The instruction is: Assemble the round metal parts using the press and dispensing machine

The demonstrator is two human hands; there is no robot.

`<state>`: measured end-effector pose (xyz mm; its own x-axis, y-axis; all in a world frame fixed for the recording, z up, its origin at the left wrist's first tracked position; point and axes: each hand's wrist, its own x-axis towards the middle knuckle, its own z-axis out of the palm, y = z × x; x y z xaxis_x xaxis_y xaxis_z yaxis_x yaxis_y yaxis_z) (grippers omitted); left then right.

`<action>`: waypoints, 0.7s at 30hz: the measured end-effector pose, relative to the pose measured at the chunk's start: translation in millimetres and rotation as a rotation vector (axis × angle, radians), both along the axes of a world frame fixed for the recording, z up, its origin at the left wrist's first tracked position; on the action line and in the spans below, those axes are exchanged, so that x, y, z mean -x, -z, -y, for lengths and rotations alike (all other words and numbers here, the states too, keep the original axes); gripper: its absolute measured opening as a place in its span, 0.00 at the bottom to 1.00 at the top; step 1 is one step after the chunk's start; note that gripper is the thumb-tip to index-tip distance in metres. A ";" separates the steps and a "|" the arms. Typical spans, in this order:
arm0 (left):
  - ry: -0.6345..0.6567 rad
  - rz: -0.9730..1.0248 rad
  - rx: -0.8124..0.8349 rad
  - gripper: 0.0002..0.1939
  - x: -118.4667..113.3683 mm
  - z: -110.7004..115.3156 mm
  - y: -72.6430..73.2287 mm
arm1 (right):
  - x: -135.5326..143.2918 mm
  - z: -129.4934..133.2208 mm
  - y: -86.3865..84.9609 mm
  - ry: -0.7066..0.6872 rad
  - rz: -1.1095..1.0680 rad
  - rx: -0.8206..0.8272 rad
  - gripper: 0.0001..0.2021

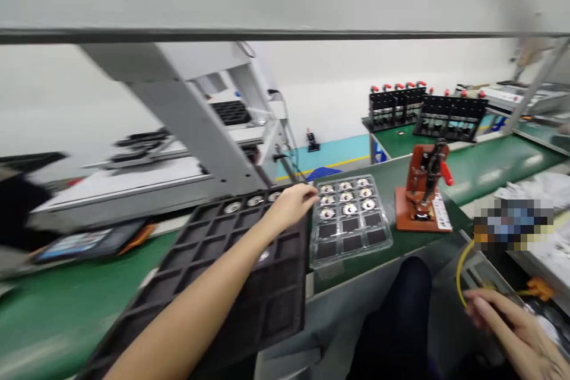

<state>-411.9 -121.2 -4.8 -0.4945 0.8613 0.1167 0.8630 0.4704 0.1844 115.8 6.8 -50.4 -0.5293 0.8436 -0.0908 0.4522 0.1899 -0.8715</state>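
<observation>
My left hand point(293, 205) reaches across a black compartment tray point(285, 314), its fingers curled together at the left edge of a clear plastic tray point(386, 231). What they hold, if anything, is hidden. Shiny round metal parts point(350, 209) fill the back three rows of the clear tray; its front pockets show dark bottoms. A few similar round parts point(232, 208) lie in the black tray's far row. At the lower right, my right hand point(507, 317) has thumb and finger drawn together beside a yellow cord point(460, 276). Whether it grips the cord is unclear.
An orange-red toggle-clamp fixture point(423, 190) stands on the green bench right of the clear tray. Black fixtures with red handles point(396, 107) stand on a farther table. A grey metal beam point(285, 0) crosses overhead, and a slanted post point(196, 113) rises behind the black tray.
</observation>
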 end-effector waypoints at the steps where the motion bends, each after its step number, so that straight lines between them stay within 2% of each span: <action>1: 0.110 0.029 -0.007 0.17 -23.6 -19.8 1.6 | 3.1 4.0 -6.9 -0.035 -0.018 0.006 0.22; 2: 0.220 0.051 -0.003 0.17 -45.6 -37.9 2.8 | 4.9 7.8 -12.1 -0.072 -0.031 0.020 0.22; 4: 0.328 0.044 0.068 0.17 -79.8 -69.1 4.3 | 1.9 14.5 -16.9 -0.103 -0.038 0.032 0.21; 5: 0.334 0.024 0.111 0.16 -90.5 -82.3 4.9 | -3.5 17.7 -16.6 -0.095 -0.033 0.028 0.20; 7: 0.266 -0.027 0.192 0.16 -99.1 -103.6 6.6 | -20.9 24.2 -12.8 -0.045 -0.016 0.008 0.19; 11: 0.121 -0.097 0.283 0.20 -88.3 -123.6 12.5 | -63.7 38.0 -6.8 0.111 -0.011 0.020 0.19; 14: 0.146 -0.082 0.294 0.20 -74.0 -130.5 21.6 | -85.0 47.4 -11.5 0.190 -0.039 0.030 0.19; 15: 0.193 -0.049 0.276 0.21 -68.9 -134.4 25.4 | -89.5 49.4 -14.1 0.199 -0.047 0.028 0.19; 21: 0.132 0.111 0.416 0.22 -53.0 -156.7 41.0 | -104.1 58.2 -27.4 0.295 -0.064 -0.013 0.17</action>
<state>-358.9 35.5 -45.8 -0.3675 0.8800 -0.3009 0.9060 0.4118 0.0976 219.9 -51.5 -23.0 -0.2658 0.9626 -0.0528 0.4336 0.0704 -0.8984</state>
